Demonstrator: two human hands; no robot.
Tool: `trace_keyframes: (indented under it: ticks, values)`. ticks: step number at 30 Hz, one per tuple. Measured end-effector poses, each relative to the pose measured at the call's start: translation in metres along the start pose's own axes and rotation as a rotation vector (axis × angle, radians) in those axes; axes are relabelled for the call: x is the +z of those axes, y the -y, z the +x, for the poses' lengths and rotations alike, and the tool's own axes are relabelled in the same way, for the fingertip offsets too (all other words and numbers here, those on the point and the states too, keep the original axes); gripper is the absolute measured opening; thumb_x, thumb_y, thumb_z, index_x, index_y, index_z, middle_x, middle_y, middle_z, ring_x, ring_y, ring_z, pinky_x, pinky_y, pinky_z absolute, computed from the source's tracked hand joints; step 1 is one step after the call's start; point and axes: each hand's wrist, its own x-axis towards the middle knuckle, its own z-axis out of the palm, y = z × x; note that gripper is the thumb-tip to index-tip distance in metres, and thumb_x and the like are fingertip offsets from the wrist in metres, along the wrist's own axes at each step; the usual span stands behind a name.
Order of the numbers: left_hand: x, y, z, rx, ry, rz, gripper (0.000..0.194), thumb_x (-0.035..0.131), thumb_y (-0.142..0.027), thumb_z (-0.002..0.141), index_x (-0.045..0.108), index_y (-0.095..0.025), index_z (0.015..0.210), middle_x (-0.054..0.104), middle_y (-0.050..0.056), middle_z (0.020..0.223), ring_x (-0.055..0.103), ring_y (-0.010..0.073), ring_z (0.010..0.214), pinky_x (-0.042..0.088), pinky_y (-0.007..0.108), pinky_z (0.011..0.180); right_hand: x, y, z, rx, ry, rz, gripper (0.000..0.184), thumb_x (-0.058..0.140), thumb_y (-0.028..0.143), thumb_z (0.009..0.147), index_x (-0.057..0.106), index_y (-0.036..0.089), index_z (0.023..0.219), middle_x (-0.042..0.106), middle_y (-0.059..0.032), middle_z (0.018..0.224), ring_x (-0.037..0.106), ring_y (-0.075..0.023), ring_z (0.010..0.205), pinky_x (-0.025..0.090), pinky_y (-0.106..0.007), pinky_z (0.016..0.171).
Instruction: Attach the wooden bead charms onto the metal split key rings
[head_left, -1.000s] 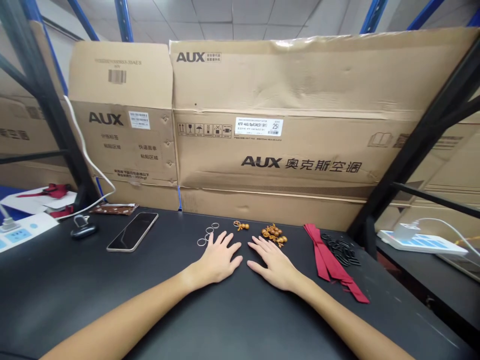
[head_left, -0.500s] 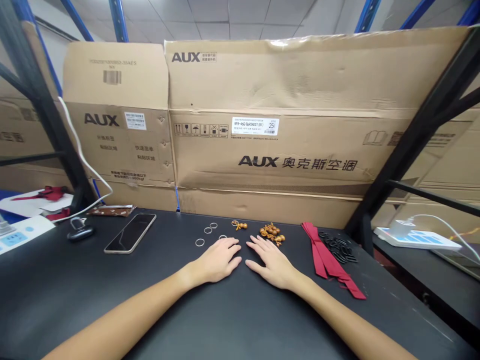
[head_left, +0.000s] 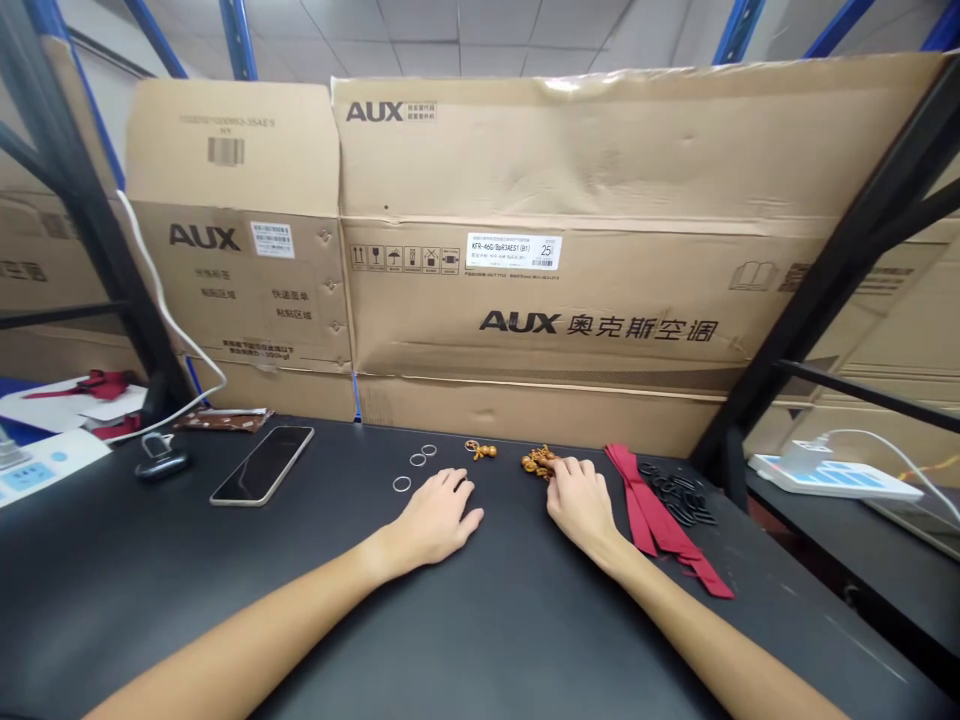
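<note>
1. In the head view, the large cardboard panel (head_left: 637, 180) is standing behind the red strips (head_left: 654, 515), showing "AUX" high up and "AUX 奥克斯空调" lower down; its white label (head_left: 514, 251) is reading "KFR-46G/BpR3AES1(B1)" and "25".
2. The smaller cardboard panel (head_left: 232, 150), well left of the red strips, is also bearing "AUX"; much of its fine print is blurring.
3. The brown charms (head_left: 535, 460) are lying heaped on the tabletop (head_left: 480, 640), left of the red strips, pointing various ways.
4. A single charm (head_left: 486, 452) is lying farther left of the strips, its long axis running roughly sideways, loop end pointing away from them.
5. Between strips and heap, the right hand (head_left: 581, 500) is curling its fingers over the heap's near right edge; whether they are gripping a charm, I cannot tell.
6. Well left of the strips, the left hand (head_left: 436, 518) is resting palm down, fingers loosely extended, holding nothing visible.
7. Metal rings (head_left: 418, 467) are lying beyond that hand, farther from the strips.
</note>
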Motion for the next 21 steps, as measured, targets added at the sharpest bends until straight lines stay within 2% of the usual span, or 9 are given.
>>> trace_keyframes:
  ticks: [6,10,15,21]
  values:
    - [-0.007,0.001,-0.001,0.118,0.033,-0.162,0.037,0.041,-0.036,0.096,0.052,-0.017,0.125,0.051,0.011,0.136,0.045,0.0239,0.128,0.037,0.038,0.108,0.004,0.005,-0.003,-0.06,0.059,0.017,0.024,0.041,0.016,0.088,0.064,0.015,0.095,0.062,-0.0147,0.099,0.05,-0.0305,0.096,0.04,-0.04,0.077]
    - [-0.01,0.001,-0.001,0.106,0.053,-0.231,0.035,0.044,-0.034,0.095,0.05,-0.018,0.126,0.053,0.01,0.134,0.051,0.0223,0.123,0.041,0.035,0.104,0.004,0.013,-0.007,-0.128,0.065,0.073,0.022,0.041,0.018,0.089,0.063,0.018,0.09,0.062,-0.0113,0.096,0.052,-0.0268,0.094,0.043,-0.036,0.078]
    - [-0.005,0.003,0.001,0.095,0.037,-0.228,0.029,0.045,-0.031,0.094,0.056,-0.02,0.119,0.055,0.009,0.131,0.052,0.0233,0.121,0.042,0.037,0.103,0.002,0.02,-0.012,-0.18,0.057,0.227,0.021,0.04,0.018,0.089,0.06,0.02,0.085,0.062,-0.009,0.093,0.053,-0.0242,0.089,0.045,-0.034,0.077]
    - [-0.004,0.005,0.004,0.114,0.022,-0.283,0.023,0.048,-0.027,0.093,0.06,-0.021,0.111,0.063,0.006,0.119,0.055,0.0219,0.116,0.043,0.034,0.101,-0.002,0.024,-0.014,-0.23,0.033,0.371,0.01,0.047,0.02,0.084,0.057,0.021,0.081,0.06,-0.0062,0.09,0.052,-0.0222,0.086,0.044,-0.034,0.077]
